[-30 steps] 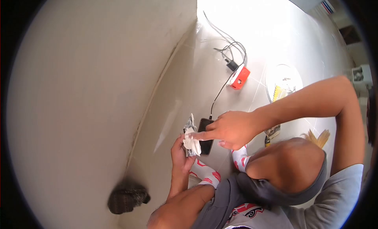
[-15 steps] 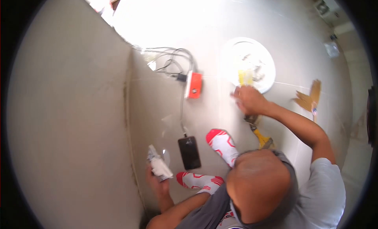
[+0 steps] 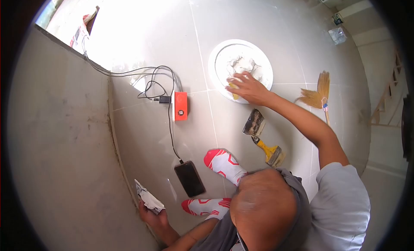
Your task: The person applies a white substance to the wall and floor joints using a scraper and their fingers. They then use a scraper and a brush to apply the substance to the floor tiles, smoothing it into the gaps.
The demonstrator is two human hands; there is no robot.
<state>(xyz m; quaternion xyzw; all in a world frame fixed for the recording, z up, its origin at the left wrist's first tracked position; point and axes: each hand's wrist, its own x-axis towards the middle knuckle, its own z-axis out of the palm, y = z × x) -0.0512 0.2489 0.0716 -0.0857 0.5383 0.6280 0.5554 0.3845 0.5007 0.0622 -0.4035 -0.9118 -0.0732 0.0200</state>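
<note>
A round white tray (image 3: pixel 214 74) holding lumps of white paste (image 3: pixel 241 63) lies on the tiled floor. Over its lower part reaches my right hand (image 3: pixel 250 89), fingers spread above a yellow tool (image 3: pixel 233 90) that is partly covered by the hand. Low at the left, beside the wall, my left hand (image 3: pixel 153 216) is closed round a flat tool loaded with white paste (image 3: pixel 148 199). Between the tray and my knee are a dark flat scraper (image 3: pixel 254 122) and a yellow-handled brush or scraper (image 3: pixel 269 152).
A black phone (image 3: pixel 189 179) is cabled to a red and white power box (image 3: pixel 180 106). A straw broom (image 3: pixel 320 92) lies at the right and a clear plastic bag (image 3: pixel 337 36) farther back. The wall (image 3: pixel 69 139) runs along the left. My socked feet (image 3: pixel 224 164) are in front.
The view has shifted, moving the scene left. My right hand, closed near the yellow tool before, now has its fingers spread over it at the tray. My left hand still holds the pasted tool.
</note>
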